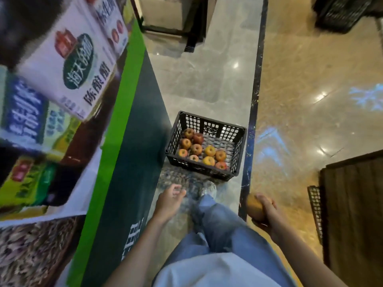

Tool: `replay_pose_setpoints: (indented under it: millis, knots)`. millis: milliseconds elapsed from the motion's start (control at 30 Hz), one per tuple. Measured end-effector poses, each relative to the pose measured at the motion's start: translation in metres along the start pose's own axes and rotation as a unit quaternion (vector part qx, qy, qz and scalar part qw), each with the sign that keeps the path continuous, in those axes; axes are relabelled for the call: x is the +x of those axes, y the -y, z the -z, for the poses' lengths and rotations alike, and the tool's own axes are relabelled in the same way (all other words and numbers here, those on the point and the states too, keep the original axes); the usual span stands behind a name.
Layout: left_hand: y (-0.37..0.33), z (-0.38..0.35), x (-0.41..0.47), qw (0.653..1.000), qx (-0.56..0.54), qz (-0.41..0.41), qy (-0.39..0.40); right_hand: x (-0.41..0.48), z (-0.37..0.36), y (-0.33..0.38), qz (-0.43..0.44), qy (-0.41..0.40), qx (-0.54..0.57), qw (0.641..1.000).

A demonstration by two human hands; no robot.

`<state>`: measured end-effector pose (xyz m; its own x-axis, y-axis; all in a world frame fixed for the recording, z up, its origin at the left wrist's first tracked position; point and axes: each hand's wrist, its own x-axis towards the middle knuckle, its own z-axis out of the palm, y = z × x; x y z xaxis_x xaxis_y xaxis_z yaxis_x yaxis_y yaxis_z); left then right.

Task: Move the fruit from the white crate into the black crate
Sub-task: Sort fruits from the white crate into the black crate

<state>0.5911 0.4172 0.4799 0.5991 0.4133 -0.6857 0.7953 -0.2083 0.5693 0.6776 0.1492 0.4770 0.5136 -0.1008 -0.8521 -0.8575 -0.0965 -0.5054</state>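
Standing on a glossy grey tiled floor [207,79], a person looks down at their own hands and legs. The right hand [267,210] is curled round a yellow-brown fruit [254,208], with fingers wrapped over its top and the fruit held out to the right of the body, above the dark strip [256,79] that runs along the floor. The left hand [169,200] holds nothing; its fingers are loosely bent and spread, hanging beside the left leg.

The black crate [200,169] sits on the floor just ahead of the feet, between a green-edged display stand [124,121] on the left and the dark strip on the right. About ten apples [196,149], red, orange and yellow, lie in a single layer on its bottom, gathered toward the near and left sides. The held fruit is well apart from the crate, lower and to the right in the view.

One leg in blue jeans [219,224] reaches forward, its pale shoe [209,188] near the crate's front wall. Printed boxes [70,59] are stacked on the stand. A second black crate [342,15] is at the far upper right, and a brown cabinet [356,204] stands at the right edge.
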Motion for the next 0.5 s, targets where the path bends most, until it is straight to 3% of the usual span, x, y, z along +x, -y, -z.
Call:
replay_pose_setpoints:
  millis: [200, 500]
  knots:
    - [-0.028, 0.03, 0.058, 0.999, 0.02, 0.041, -0.008, 0.051, -0.057, 0.062, -0.003, -0.022, -0.01, 1.0]
    - [-0.126, 0.061, 0.181, 0.986, 0.148, -0.067, 0.027, 0.131, -0.138, 0.134, -0.008, -0.037, -0.035, 0.999]
